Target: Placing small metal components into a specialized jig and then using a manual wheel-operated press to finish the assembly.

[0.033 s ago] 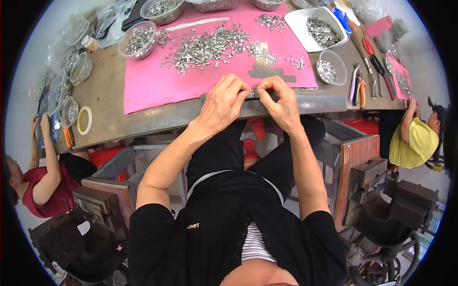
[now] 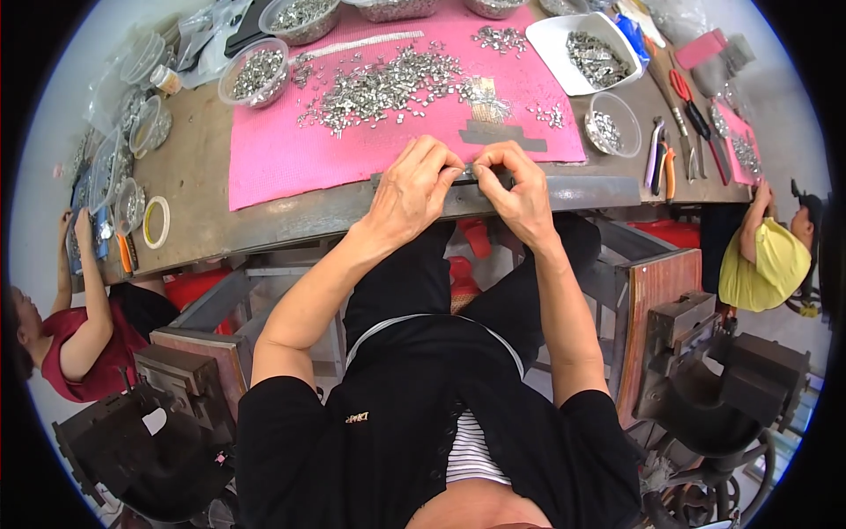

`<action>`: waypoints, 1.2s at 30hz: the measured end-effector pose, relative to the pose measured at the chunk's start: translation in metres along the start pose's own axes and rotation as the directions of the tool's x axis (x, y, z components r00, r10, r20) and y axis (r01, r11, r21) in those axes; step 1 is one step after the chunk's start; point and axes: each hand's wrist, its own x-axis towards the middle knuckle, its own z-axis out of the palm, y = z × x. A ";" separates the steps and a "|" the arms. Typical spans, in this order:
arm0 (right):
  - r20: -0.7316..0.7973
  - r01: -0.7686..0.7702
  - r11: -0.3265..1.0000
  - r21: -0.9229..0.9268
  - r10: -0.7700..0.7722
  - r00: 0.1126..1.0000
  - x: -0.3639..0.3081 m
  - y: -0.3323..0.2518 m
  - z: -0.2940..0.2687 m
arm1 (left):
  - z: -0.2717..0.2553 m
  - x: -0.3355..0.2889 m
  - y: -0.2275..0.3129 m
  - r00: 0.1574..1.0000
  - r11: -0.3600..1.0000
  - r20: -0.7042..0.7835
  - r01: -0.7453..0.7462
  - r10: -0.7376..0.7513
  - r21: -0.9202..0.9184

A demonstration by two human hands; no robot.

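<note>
My left hand (image 2: 412, 189) is closed in a pinch at the front edge of the bench. Facing it, my right hand (image 2: 520, 189) pinches thumb against forefinger, its fingertips a short gap from the left ones. Whatever the fingertips hold is too small to make out. Both hands are over the grey metal edge strip (image 2: 592, 191), by the near side of a pink mat (image 2: 282, 167). Beyond them a loose heap of small silver metal pieces (image 2: 392, 88) covers the middle of the mat. Grey tape strips (image 2: 502, 137) lie on it just past my right hand.
Round tubs of metal pieces stand at left (image 2: 256, 75) and right (image 2: 614, 125), with a white tray (image 2: 577, 84) behind. Pliers (image 2: 670, 172) and red-handled scissors (image 2: 680, 85) lie right; a tape roll (image 2: 156, 222) left. One person works at each side.
</note>
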 end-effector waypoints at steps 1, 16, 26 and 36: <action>0.001 -0.001 1.000 0.002 0.001 1.000 -0.001 0.000 0.000 | 0.001 -0.001 0.000 1.000 1.000 -0.006 -0.004 0.004 0.009; 0.004 0.087 0.991 -0.097 -0.087 0.996 0.001 0.001 0.002 | 0.008 -0.005 0.007 0.989 0.980 -0.087 -0.100 0.116 0.173; 0.039 0.139 0.980 -0.141 -0.135 0.990 0.004 0.003 -0.001 | 0.011 -0.007 0.012 0.991 0.990 -0.129 0.041 -0.023 0.136; 0.090 0.340 0.850 -0.402 -0.333 0.939 0.005 -0.004 -0.002 | 0.011 -0.013 0.013 0.988 0.991 -0.152 -0.009 0.029 0.132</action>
